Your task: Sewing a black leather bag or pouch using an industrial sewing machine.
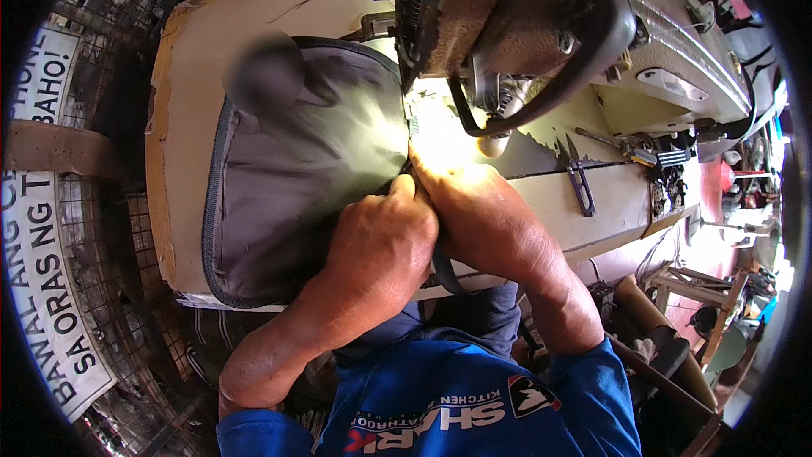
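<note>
A dark grey fabric bag panel (296, 161) with a black bound edge lies on the sewing machine's worktable (190, 51). Its right edge runs close to the lit needle area of the brown sewing machine (474, 8). My left hand (385, 233) is closed in a pinch on that right edge. Beside it, touching it, my right hand (474, 207) is closed on the same edge, nearer the needle area. The fingertips of both hands are partly hidden, and bright lamp light washes out the spot just beyond them. A dark strap (444, 272) hangs below the hands.
Thread snips (577, 178) lie on the table to the right, with a screwdriver (605, 137) and metal parts (668, 190) beyond. The machine arm (677, 42) spans the upper right. A wire grille and a white sign (63, 288) stand at left; a wooden stool (710, 296) stands at right.
</note>
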Action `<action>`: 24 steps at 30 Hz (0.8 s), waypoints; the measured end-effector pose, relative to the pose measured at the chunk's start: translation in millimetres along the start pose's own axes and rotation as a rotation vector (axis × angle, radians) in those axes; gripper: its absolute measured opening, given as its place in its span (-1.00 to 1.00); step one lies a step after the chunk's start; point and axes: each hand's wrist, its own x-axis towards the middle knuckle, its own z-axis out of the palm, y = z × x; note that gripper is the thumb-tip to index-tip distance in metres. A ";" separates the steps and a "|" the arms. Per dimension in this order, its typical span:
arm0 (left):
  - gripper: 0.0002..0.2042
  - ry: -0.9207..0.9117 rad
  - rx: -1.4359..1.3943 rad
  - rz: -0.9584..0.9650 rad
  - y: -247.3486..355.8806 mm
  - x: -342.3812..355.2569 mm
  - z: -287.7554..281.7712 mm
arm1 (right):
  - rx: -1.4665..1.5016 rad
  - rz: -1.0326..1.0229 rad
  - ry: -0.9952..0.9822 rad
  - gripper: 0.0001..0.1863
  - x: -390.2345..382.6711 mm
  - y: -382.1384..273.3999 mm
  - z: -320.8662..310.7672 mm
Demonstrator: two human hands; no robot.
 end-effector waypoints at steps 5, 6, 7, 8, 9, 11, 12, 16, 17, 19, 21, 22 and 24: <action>-0.94 0.047 0.012 0.098 -12.7 11.8 1.3 | 0.006 -0.029 0.094 -0.73 5.5 6.2 1.6; -0.94 0.048 0.013 0.098 -13.2 13.2 0.4 | 0.005 -0.049 0.121 -0.74 7.0 7.4 2.4; -0.93 0.029 0.014 0.086 -13.2 14.4 -1.0 | 0.006 -0.051 0.122 -0.74 7.8 7.0 1.3; -0.91 0.009 0.012 0.078 -12.9 15.8 -1.5 | 0.021 -0.043 0.118 -0.74 7.3 6.2 -0.7; -0.91 0.009 0.012 0.080 -12.0 16.3 -2.0 | 0.035 -0.035 0.114 -0.74 6.8 6.1 -1.7; -0.86 0.028 0.073 0.073 -9.9 15.7 -3.0 | 0.066 -0.037 0.153 -0.75 6.0 8.1 1.5; -0.86 0.027 0.075 0.075 -11.1 16.1 -2.5 | 0.097 -0.040 0.190 -0.75 5.3 8.9 3.9; -0.83 0.108 0.066 0.135 -22.2 19.9 -0.1 | 0.088 -0.070 0.279 -0.70 9.9 14.9 8.6; -0.84 0.157 0.027 0.166 -23.3 19.2 2.2 | 0.068 -0.111 0.305 -0.65 10.7 17.4 8.9; -0.87 0.144 0.021 0.118 -16.4 13.4 4.1 | 0.229 0.169 0.136 -0.70 4.0 9.1 1.9; -0.90 0.165 0.237 0.042 1.8 -0.6 -3.5 | 0.212 0.256 0.147 -0.75 -4.8 4.0 0.2; -0.93 0.073 0.333 0.054 9.7 -5.4 -14.0 | 0.230 0.273 0.121 -0.76 -10.3 2.0 -1.3; -0.83 0.050 0.350 0.040 8.2 -13.9 -9.9 | 0.270 0.333 0.060 -0.75 -14.0 -6.1 -3.6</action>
